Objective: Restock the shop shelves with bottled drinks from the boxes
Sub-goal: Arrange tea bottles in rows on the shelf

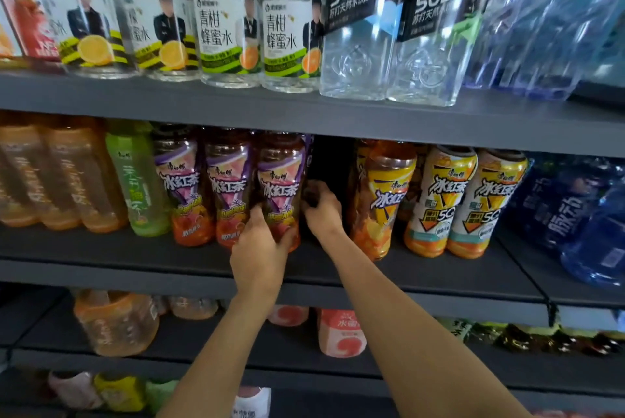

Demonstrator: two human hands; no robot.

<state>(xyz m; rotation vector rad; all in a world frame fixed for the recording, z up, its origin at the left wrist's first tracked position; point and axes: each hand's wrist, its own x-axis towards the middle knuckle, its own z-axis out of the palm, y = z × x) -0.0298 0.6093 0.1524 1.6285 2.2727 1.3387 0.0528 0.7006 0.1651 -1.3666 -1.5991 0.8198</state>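
Left hand: the left hand (258,250) is wrapped round the lower part of a purple-label iced tea bottle (280,187), thumb up the left side, fingers curled round the right

Right hand: the right hand (323,206) is reaching into the dark gap (333,181) just right of that bottle, fingers curled over something small and dark. Honestly can't tell what it is or whether it's really gripping it

The bottle: standing upright on the middle shelf (422,277), near the front edge, last on the right in its row

Left of the bottle: two more purple-label iced teas (208,187) shoulder to shoulder, then a green tea bottle (138,181), then blurry orange drink bottles (61,177)

Right of the bottle: past the gap, a yellow-label iced tea bottle (382,201) tilted a bit, then two white-and-yellow iced tea bottles (466,201), then dark blue bottles (568,211) further along

Above the bottle: top shelf (236,106) has clear honey water bottles with citrus labels (257,35) and two square SODA water bottles (395,32) to the right of those

Below the bottle: lower shelf (203,346) has an orange drink bottle (115,323) off to the left and a pink-label bottle (341,333) more or less under the gap, all pretty blurry
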